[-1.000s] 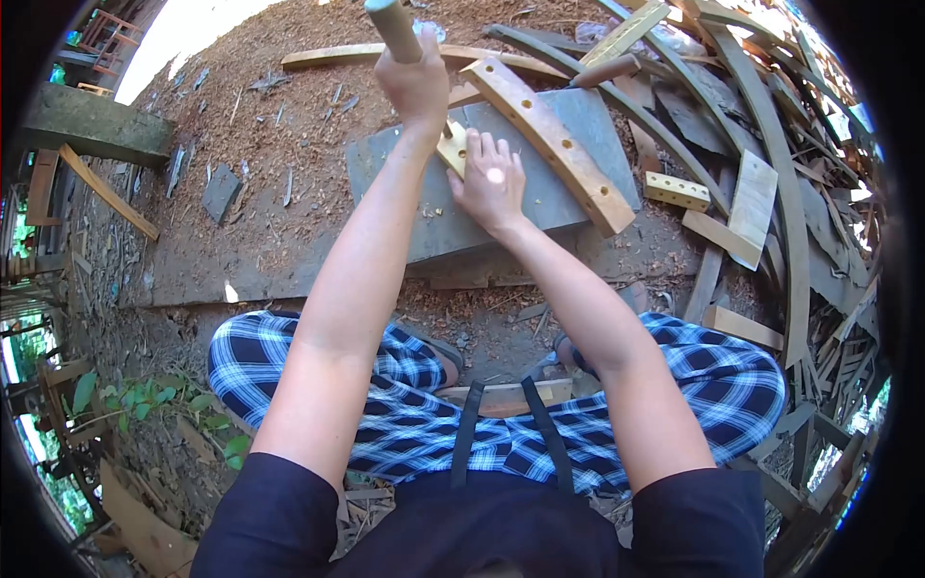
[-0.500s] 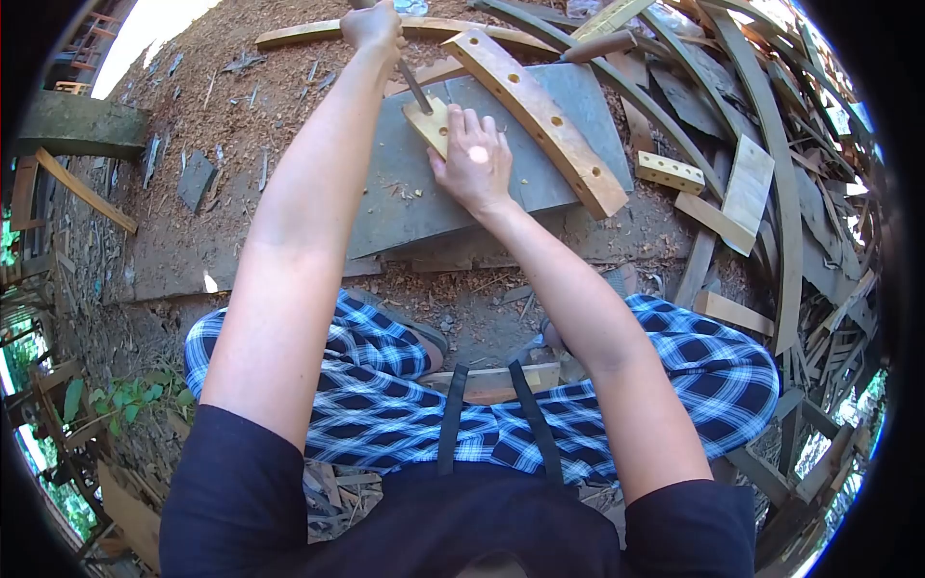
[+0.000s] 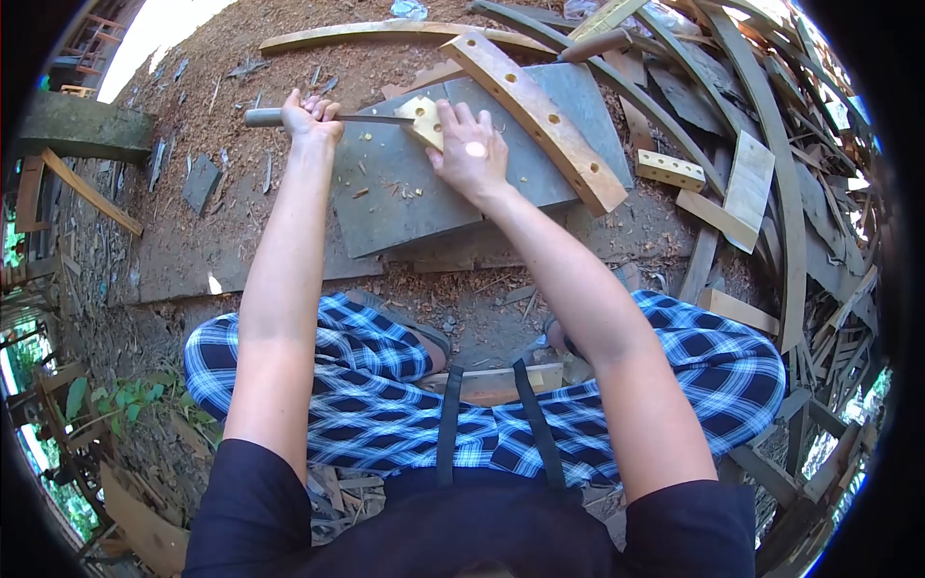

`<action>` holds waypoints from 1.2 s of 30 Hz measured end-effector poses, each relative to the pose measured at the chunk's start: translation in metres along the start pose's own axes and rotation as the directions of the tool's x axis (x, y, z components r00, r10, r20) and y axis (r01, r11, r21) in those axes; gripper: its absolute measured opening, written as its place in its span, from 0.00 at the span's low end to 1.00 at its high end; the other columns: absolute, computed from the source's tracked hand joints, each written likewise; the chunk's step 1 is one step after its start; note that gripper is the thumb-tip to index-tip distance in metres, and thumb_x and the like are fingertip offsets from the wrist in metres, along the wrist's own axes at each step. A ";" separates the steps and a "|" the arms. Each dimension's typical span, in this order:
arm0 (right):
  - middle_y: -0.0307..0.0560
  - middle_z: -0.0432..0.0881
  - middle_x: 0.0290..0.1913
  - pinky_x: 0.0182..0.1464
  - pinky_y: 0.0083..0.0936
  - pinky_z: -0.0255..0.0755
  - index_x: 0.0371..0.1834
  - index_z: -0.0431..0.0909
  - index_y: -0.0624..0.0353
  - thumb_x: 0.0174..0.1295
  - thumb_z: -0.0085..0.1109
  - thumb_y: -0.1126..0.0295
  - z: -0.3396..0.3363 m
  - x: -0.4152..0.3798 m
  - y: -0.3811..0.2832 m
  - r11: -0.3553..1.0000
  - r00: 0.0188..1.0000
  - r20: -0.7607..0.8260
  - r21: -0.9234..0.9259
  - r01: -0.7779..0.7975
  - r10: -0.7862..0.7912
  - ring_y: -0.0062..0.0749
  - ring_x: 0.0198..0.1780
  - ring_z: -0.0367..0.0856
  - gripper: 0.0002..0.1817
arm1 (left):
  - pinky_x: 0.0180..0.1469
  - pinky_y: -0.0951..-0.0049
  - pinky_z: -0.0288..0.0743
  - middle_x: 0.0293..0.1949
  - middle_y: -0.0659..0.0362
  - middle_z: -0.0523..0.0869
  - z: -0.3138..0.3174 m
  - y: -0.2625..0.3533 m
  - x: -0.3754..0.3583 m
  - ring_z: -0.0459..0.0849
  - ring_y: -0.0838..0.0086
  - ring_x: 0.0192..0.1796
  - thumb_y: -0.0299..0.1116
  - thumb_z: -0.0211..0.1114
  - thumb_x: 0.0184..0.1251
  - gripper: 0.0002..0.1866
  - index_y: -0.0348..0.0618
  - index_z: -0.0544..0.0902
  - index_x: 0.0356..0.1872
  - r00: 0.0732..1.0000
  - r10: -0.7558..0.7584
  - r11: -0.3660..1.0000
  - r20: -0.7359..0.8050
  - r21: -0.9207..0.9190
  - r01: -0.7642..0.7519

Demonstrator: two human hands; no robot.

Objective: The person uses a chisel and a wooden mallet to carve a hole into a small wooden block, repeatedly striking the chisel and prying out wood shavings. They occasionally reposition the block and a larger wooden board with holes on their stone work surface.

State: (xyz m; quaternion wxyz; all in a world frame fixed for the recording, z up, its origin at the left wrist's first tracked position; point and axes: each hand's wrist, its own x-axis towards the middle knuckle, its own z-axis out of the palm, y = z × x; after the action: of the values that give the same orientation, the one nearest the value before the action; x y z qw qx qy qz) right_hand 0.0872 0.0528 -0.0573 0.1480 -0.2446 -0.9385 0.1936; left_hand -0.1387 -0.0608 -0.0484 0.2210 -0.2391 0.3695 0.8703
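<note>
My left hand (image 3: 311, 120) is closed round a long tool (image 3: 264, 118) with a grey cylindrical handle. Its thin dark blade points right, and the tip reaches the left edge of a small pale wooden block (image 3: 421, 119) with round holes. Fingers spread, my right hand (image 3: 471, 154) lies on the right part of this block and presses it on the grey board (image 3: 414, 207). The palm hides part of the block. A long wooden bar (image 3: 540, 120) with several holes lies diagonally just right of my right hand.
A small block with holes (image 3: 671, 170) lies to the right, near loose planks and a pile of wood strips (image 3: 761, 125). A wooden-handled tool (image 3: 595, 46) rests behind the bar. A curved wood strip (image 3: 385, 36) lies at the back. Wood chips cover the ground.
My left hand has moved down and left with the tool, whose blade has swung from steep to nearly level. The small block has shifted and turned slightly. My right hand has barely moved.
</note>
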 end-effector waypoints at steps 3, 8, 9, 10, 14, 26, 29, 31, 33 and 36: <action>0.44 0.74 0.58 0.55 0.44 0.76 0.65 0.71 0.36 0.54 0.68 0.67 -0.002 0.024 0.007 0.999 0.987 0.159 -0.039 0.008 -0.002 0.46 0.60 0.74 0.32 | 0.15 0.77 0.46 0.14 0.70 0.62 0.014 0.012 -0.023 0.56 0.82 0.12 0.47 0.52 0.77 0.21 0.53 0.64 0.21 0.986 0.104 0.995 0.130 -0.020 -0.102; 0.42 0.70 0.64 0.65 0.43 0.73 0.72 0.64 0.27 0.57 0.68 0.69 -0.016 0.050 0.008 0.996 0.908 0.415 -0.085 -0.019 0.053 0.46 0.66 0.69 0.39 | 0.15 0.78 0.46 0.13 0.69 0.63 0.066 0.002 -0.073 0.55 0.83 0.12 0.48 0.58 0.74 0.23 0.53 0.65 0.18 0.847 0.374 0.878 0.378 0.150 -0.455; 0.41 0.69 0.65 0.67 0.44 0.72 0.72 0.63 0.26 0.57 0.69 0.70 -0.015 0.050 0.009 0.996 0.907 0.419 -0.086 -0.015 0.050 0.47 0.68 0.68 0.40 | 0.15 0.78 0.45 0.13 0.68 0.63 0.073 -0.002 -0.077 0.54 0.83 0.12 0.48 0.59 0.73 0.23 0.53 0.65 0.18 0.807 0.382 0.841 0.451 0.193 -0.506; 0.41 0.69 0.65 0.67 0.44 0.72 0.72 0.63 0.26 0.57 0.69 0.70 -0.013 0.050 0.010 0.996 0.906 0.421 -0.089 -0.005 0.042 0.47 0.68 0.68 0.40 | 0.15 0.78 0.45 0.13 0.68 0.63 0.079 -0.008 -0.077 0.54 0.84 0.12 0.49 0.60 0.72 0.23 0.52 0.66 0.19 0.764 0.380 0.799 0.521 0.231 -0.555; 0.41 0.68 0.65 0.66 0.43 0.73 0.72 0.63 0.26 0.57 0.69 0.70 -0.011 0.050 0.011 0.996 0.907 0.419 -0.085 -0.003 0.039 0.47 0.67 0.68 0.41 | 0.09 0.77 0.53 0.10 0.70 0.67 0.092 -0.033 -0.075 0.63 0.83 0.08 0.42 0.69 0.68 0.22 0.51 0.69 0.17 0.702 0.386 0.819 0.598 0.129 -0.560; 0.40 0.69 0.62 0.63 0.46 0.72 0.68 0.68 0.21 0.59 0.60 0.75 -0.006 0.044 0.015 1.000 0.938 0.347 -0.006 -0.014 0.015 0.46 0.64 0.70 0.36 | 0.10 0.78 0.53 0.10 0.69 0.65 0.093 -0.045 -0.077 0.62 0.82 0.08 0.44 0.68 0.67 0.23 0.52 0.67 0.16 0.641 0.303 0.710 0.705 0.282 -0.645; 0.40 0.69 0.62 0.63 0.46 0.73 0.68 0.68 0.21 0.59 0.59 0.76 -0.004 0.043 0.016 1.000 0.942 0.336 0.002 -0.015 0.013 0.46 0.64 0.70 0.36 | 0.10 0.78 0.52 0.10 0.69 0.64 0.088 -0.040 -0.075 0.61 0.82 0.08 0.46 0.67 0.68 0.23 0.53 0.66 0.17 0.632 0.260 0.724 0.730 0.286 -0.628; 0.40 0.69 0.62 0.62 0.46 0.73 0.68 0.69 0.22 0.59 0.59 0.76 -0.004 0.044 0.017 1.000 0.944 0.329 0.007 -0.015 0.012 0.45 0.64 0.70 0.36 | 0.10 0.78 0.51 0.10 0.69 0.64 0.084 -0.034 -0.080 0.60 0.82 0.08 0.47 0.66 0.68 0.24 0.53 0.66 0.17 0.651 0.243 0.746 0.719 0.290 -0.599; 0.41 0.69 0.62 0.62 0.46 0.73 0.68 0.69 0.22 0.60 0.59 0.76 -0.003 0.043 0.018 1.000 0.950 0.312 0.019 -0.004 -0.002 0.45 0.64 0.70 0.35 | 0.10 0.78 0.51 0.09 0.70 0.63 0.081 -0.029 -0.081 0.59 0.83 0.08 0.49 0.66 0.69 0.24 0.54 0.66 0.17 0.668 0.262 0.766 0.696 0.272 -0.583; 0.41 0.70 0.62 0.62 0.46 0.74 0.68 0.69 0.23 0.59 0.59 0.77 -0.005 0.043 0.017 1.000 0.948 0.318 0.021 -0.001 -0.006 0.45 0.64 0.70 0.36 | 0.15 0.78 0.45 0.12 0.66 0.63 0.072 -0.021 -0.077 0.53 0.84 0.11 0.49 0.60 0.71 0.22 0.50 0.67 0.20 0.669 0.182 0.823 0.721 0.261 -0.505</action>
State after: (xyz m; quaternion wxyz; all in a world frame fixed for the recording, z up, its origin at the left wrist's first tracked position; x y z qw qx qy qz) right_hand 0.0598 0.0902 -0.0529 -0.0025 -0.2074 -0.9483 0.2402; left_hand -0.0840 -0.0100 0.0289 0.2129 0.2212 0.4908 0.8154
